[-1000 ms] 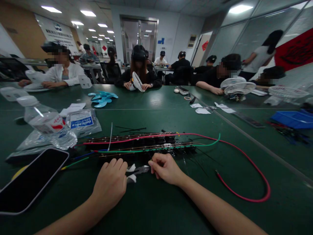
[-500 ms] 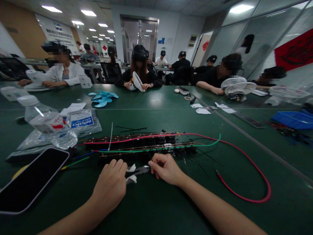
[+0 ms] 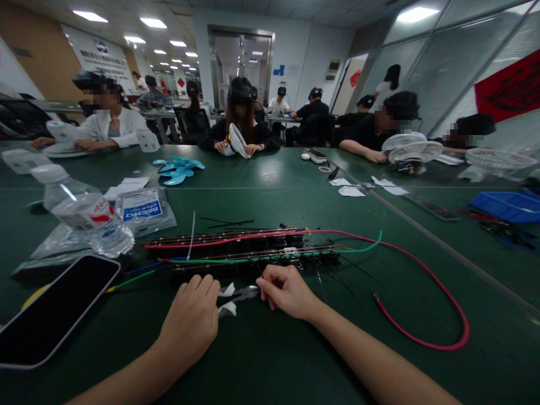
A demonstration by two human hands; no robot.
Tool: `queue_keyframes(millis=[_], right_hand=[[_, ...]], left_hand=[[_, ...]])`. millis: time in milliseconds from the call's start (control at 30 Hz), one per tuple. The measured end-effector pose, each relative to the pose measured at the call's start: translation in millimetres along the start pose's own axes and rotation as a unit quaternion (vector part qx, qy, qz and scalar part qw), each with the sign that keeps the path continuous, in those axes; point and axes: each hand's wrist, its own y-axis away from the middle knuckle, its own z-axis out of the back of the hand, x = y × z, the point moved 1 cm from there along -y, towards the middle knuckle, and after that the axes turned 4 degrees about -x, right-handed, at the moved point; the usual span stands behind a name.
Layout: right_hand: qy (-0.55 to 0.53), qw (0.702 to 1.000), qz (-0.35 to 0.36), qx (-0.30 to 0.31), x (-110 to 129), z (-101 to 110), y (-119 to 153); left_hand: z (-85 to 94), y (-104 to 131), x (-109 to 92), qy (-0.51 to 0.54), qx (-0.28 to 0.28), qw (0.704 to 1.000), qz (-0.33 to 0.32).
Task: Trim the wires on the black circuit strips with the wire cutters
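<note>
The pliers (image 3: pixel 244 293), white-handled, are at the near side of the front black strip (image 3: pixel 228 269), tip pointing right. The left hand (image 3: pixel 192 309) is closed around the handles, hiding their rear part. The right hand (image 3: pixel 289 289) has thumb and fingers pinched together just beside the pliers' tip; whether anything is between them cannot be told.

Behind the front strip lies a rear black strip (image 3: pixel 270 239), roughly parallel. A green wire (image 3: pixel 363 249) runs along the front one; a red cable (image 3: pixel 466 329) crosses the rear one and loops round at right, its end free on the green table (image 3: pixel 270 360). A white tie (image 3: pixel 191 232) stands up near the left end. Thin dark strands (image 3: pixel 348 287) lie beyond the right hand.

At left, a phone (image 3: pixel 59 315) lies near the left forearm, cut off by the frame edge and covering most of a yellow item (image 3: pixel 34 297). Past it stand a capped bottle (image 3: pixel 80 211), its fill level unclear, and a clear labelled bag (image 3: pixel 145 209), contents not legible.

At far right is a blue tray (image 3: pixel 506 207), inside not readable; loose wires (image 3: pixel 502 228) lie before it. Across the table, a co-worker holds a white fan part (image 3: pixel 238 140).
</note>
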Motion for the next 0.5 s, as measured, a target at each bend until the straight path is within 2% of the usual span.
queue_keyframes(millis=[500], right_hand=[[-0.008,1.000,0.002,0.016,0.6,0.2,0.0]], left_hand=[[-1.7,1.6,1.8,0.034,-0.013,0.999,0.016]])
